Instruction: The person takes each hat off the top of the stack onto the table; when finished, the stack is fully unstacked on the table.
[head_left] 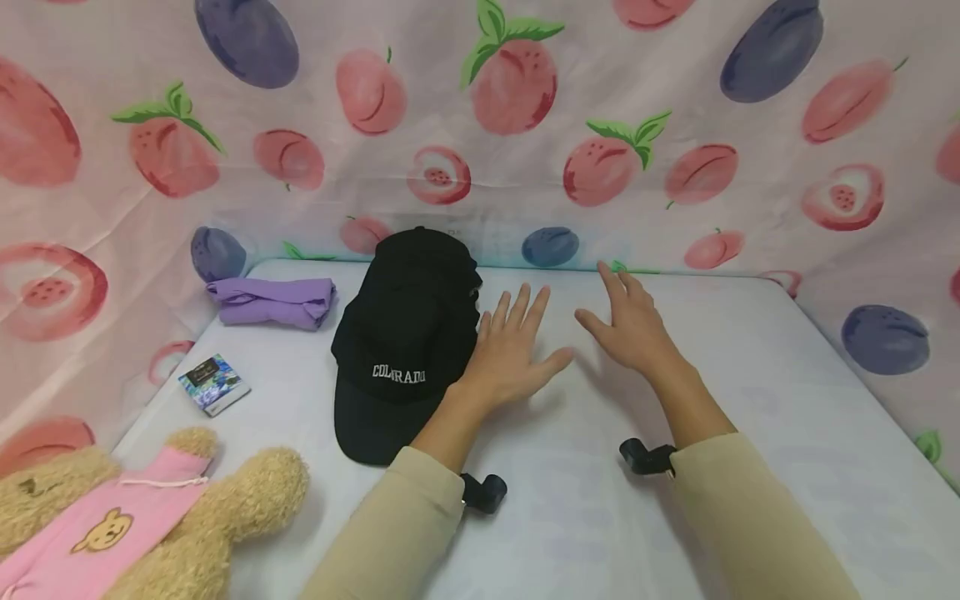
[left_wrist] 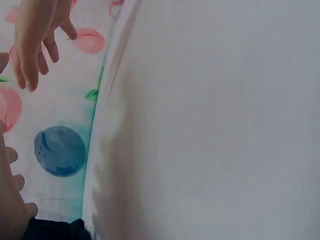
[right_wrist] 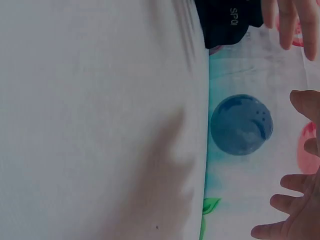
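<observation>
Both hands hover over the white table with fingers spread and nothing held. The left hand is just right of a stack of black caps; the front one reads COLORADO in white letters. Whether its fingers touch the caps I cannot tell. To its right, the right hand hangs in the air above the bare tabletop. In the left wrist view the right hand shows at the upper left. The right wrist view has a cap at its top edge, beside the fingers of the left hand.
A folded purple cloth lies at the table's back left, with a small blue-patterned box in front of it. A teddy bear in a pink top lies at the front left. Fruit-print fabric hangs around the white table.
</observation>
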